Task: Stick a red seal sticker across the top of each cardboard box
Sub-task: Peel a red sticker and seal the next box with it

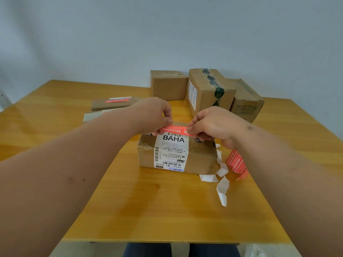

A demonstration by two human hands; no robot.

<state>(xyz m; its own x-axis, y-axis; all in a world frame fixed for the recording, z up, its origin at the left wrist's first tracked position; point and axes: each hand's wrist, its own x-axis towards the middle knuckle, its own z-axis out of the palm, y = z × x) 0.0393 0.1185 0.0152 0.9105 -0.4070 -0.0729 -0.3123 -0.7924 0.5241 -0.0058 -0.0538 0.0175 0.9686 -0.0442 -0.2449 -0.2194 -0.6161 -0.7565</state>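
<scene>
Holding a red sticker over the box in front of me.

My left hand [155, 115] pinches one end of the red sticker [175, 131] and my right hand [213, 125] pinches the other, stretching it level just above the top of the cardboard box [200, 158] at the centre of the frame. A white shipping label [171, 153] runs down the box's near face. Right of the box lie a roll of red stickers [237, 164] and a curl of white backing strip [221, 180] on the wooden table [148, 210]. Three more boxes [209, 89] stand at upper centre; a flat box [115, 103] bearing a red sticker lies left of them.
</scene>
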